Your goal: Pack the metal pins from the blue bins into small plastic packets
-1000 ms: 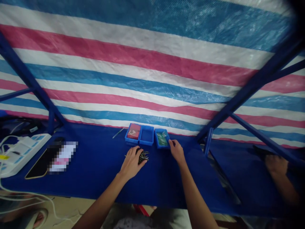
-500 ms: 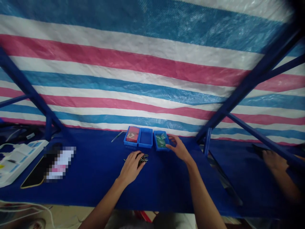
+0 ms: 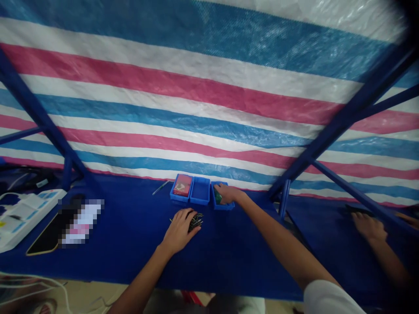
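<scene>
The left hand in my feed is open, palm down on the worktop, its thumb and forefinger parted around a loose pile of thin dark and brass-coloured metal pieces. I see the right hand reaching into the right-hand blue plastic bin, fingers down at the green contents; I cannot tell whether they have closed on anything.

That bin stands just beside the middle blue plastic bin, which touches the left-hand blue plastic bin with its flat red contents. The metal pieces lie nearer the wearer than the bins. Left of the bins I have a slim pale stick lying slantwise.

Farther left are a black phone with a gold edge and a white and blue power strip. Off to my right, another person's hand rests by a dark object, too dim to name
</scene>
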Demonstrator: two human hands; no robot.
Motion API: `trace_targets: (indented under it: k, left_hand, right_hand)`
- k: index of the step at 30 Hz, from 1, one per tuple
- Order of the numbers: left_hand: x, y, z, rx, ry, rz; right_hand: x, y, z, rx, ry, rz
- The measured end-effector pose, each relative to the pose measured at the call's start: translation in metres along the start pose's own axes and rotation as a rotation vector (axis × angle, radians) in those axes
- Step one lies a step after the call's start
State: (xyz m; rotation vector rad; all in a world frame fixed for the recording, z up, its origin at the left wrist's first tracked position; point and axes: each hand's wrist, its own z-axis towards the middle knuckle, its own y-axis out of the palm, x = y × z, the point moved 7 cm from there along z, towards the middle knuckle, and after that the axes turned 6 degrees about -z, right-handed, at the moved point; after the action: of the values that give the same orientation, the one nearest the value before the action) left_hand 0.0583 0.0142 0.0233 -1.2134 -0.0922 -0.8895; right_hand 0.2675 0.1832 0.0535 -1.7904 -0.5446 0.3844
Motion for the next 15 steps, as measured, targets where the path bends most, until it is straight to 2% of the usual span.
trace_targets:
  k: [6,15]
  left_hand:
    - [-0.001,0.0,0.0,-0.004,0.004,0.011]
    - [-0.002,0.001,-0.002,0.016,0.021,0.004]
  right_hand:
    - [-0.008,0.003,-0.01,0.006,-0.034,-0.035]
    - [-0.011,0.006,-0.017,0.087,0.041,-0.069]
